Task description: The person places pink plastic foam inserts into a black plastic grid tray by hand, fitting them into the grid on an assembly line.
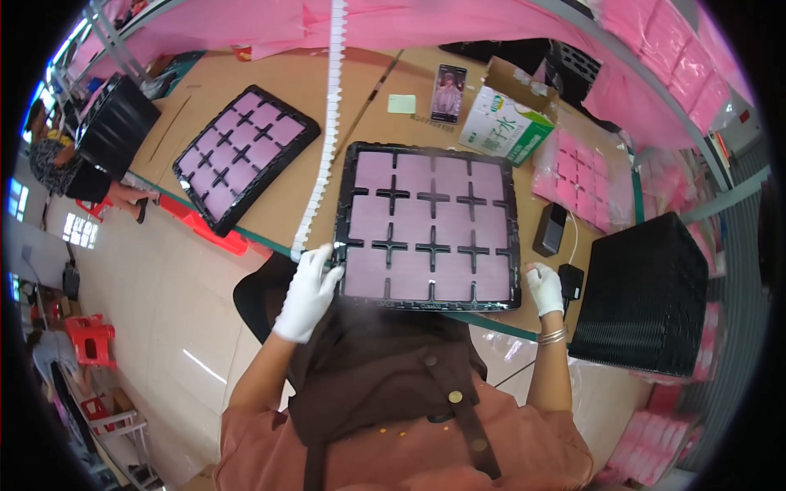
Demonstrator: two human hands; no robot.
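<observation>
A black plastic tray (348, 196) lies in front of me, its square compartments filled with flat mauve-pink pieces (409, 209). My left hand (307, 290), in a white glove, is at the tray's left rim with its fingers closed on the edge. Just off the tray's lower right corner is my right hand (544, 288), also white-gloved, with bare fingertips curled together. Whatever it may hold is too small to make out. Beside my left hand ends a long white toothed strip (332, 106), which runs up across the table.
A second filled tray (286, 135) lies at the left. Toward the back are a phone (449, 94), a green-white carton (508, 123) and a pale note (401, 104). At right are a black box-shaped device (550, 229), pink wrapped sheets (581, 176) and stacked black trays (643, 295). Another person (70, 164) sits far left.
</observation>
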